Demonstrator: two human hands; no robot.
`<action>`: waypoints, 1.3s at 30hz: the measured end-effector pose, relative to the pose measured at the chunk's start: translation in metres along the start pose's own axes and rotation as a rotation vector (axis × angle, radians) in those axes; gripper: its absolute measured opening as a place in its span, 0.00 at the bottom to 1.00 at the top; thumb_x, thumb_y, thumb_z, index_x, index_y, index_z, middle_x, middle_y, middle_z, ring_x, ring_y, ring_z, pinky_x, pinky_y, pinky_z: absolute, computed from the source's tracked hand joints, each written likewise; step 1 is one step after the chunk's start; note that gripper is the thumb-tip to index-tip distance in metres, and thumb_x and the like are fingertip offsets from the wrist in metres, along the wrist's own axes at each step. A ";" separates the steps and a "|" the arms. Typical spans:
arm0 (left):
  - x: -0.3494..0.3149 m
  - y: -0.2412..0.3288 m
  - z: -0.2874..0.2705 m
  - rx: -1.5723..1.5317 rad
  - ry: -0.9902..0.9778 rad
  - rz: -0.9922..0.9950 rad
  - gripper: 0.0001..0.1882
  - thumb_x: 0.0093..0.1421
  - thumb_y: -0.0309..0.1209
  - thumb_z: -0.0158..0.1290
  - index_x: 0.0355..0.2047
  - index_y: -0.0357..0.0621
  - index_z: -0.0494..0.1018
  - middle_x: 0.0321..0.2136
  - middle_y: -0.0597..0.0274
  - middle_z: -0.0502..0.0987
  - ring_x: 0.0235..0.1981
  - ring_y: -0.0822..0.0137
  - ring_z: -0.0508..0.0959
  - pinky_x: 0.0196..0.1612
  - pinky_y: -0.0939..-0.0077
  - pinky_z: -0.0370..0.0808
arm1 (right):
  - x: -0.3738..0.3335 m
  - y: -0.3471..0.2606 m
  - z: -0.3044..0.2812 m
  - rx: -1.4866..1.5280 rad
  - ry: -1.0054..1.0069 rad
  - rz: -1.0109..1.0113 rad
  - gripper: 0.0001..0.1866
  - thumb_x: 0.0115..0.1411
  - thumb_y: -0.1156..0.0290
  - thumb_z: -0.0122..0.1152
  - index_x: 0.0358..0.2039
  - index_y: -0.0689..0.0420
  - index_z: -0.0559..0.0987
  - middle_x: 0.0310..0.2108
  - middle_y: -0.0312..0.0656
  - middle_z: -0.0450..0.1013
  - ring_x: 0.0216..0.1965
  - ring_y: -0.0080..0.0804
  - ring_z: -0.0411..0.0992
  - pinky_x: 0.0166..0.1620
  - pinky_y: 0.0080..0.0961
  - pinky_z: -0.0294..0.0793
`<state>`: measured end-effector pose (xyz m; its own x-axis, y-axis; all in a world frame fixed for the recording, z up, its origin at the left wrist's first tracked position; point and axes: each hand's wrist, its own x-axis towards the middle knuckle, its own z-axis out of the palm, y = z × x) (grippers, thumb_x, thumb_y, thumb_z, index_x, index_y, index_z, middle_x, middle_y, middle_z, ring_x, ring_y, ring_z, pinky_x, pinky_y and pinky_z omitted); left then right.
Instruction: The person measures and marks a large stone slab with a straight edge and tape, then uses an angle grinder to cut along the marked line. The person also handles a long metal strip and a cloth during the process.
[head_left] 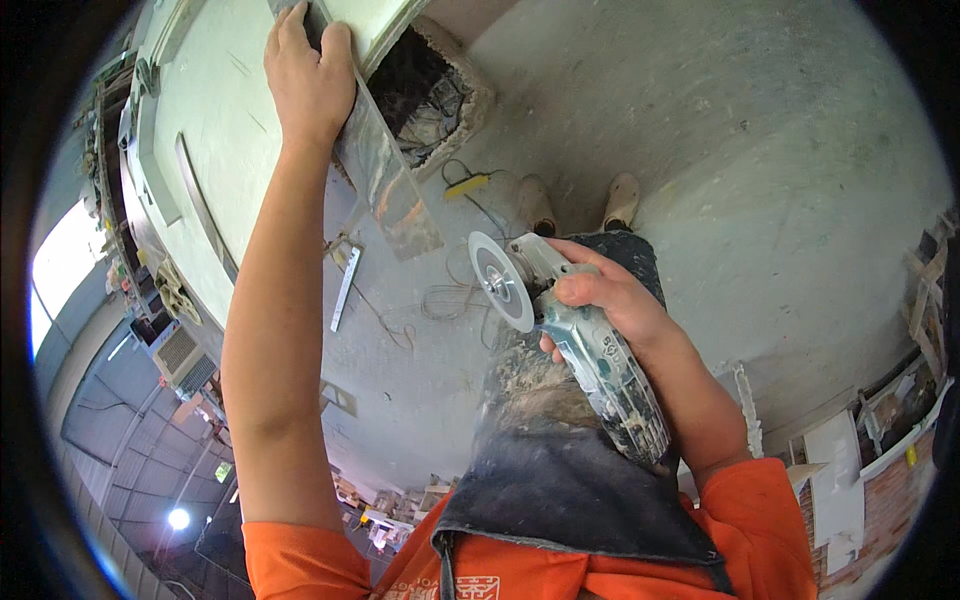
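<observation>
My right hand (620, 300) is wrapped around the body of an angle grinder (610, 380), which is green and caked with pale dust. Its thin grey disc (500, 282) faces left, apart from any other thing; whether it spins I cannot tell. Up at the left, my left hand (312, 85) grips a glossy grey strip of stone or tile (385, 185) across its width, thumb on one side and fingers on the other. One end of the strip lies on the pale worktop (225, 80), while the near end juts out past the edge.
A curved narrow strip (205, 205) lies on the worktop. Below, the concrete floor (760, 170) holds loose cables (450, 300), a yellow object (467, 186) and a white bar (345, 290). Beside the worktop is a rough-edged opening (430, 100). White panels (838, 480) stand at the lower right.
</observation>
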<state>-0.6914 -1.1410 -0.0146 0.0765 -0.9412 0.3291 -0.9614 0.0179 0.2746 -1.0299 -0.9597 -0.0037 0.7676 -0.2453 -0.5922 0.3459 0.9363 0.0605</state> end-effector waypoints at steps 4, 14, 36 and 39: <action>-0.005 0.001 0.000 0.028 -0.051 -0.064 0.30 0.66 0.36 0.47 0.63 0.29 0.64 0.63 0.34 0.65 0.66 0.41 0.63 0.71 0.57 0.57 | 0.002 0.001 0.000 0.002 -0.035 -0.007 0.41 0.61 0.68 0.66 0.71 0.61 0.59 0.40 0.51 0.76 0.28 0.39 0.81 0.29 0.35 0.84; -0.007 0.007 -0.008 0.012 -0.044 -0.047 0.29 0.65 0.35 0.47 0.62 0.29 0.66 0.61 0.34 0.68 0.65 0.41 0.65 0.70 0.59 0.58 | 0.004 0.003 0.005 -0.061 -0.041 0.021 0.41 0.60 0.68 0.68 0.71 0.61 0.60 0.39 0.49 0.76 0.28 0.35 0.80 0.28 0.31 0.84; -0.016 0.015 -0.020 -0.036 -0.055 -0.063 0.28 0.64 0.34 0.46 0.61 0.29 0.67 0.59 0.35 0.70 0.63 0.44 0.67 0.69 0.61 0.60 | 0.003 0.009 0.009 -0.148 -0.053 0.000 0.44 0.56 0.67 0.69 0.69 0.67 0.60 0.45 0.52 0.76 0.30 0.34 0.81 0.29 0.27 0.84; -0.016 0.015 -0.021 -0.038 -0.056 -0.049 0.28 0.64 0.34 0.46 0.61 0.29 0.67 0.59 0.35 0.70 0.63 0.44 0.68 0.69 0.61 0.60 | 0.003 0.011 0.009 -0.167 -0.052 -0.007 0.45 0.55 0.67 0.69 0.70 0.68 0.59 0.47 0.54 0.76 0.30 0.35 0.81 0.28 0.27 0.85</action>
<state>-0.7018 -1.1181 0.0031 0.1068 -0.9587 0.2637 -0.9461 -0.0164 0.3236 -1.0184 -0.9524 0.0024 0.7938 -0.2608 -0.5493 0.2601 0.9622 -0.0809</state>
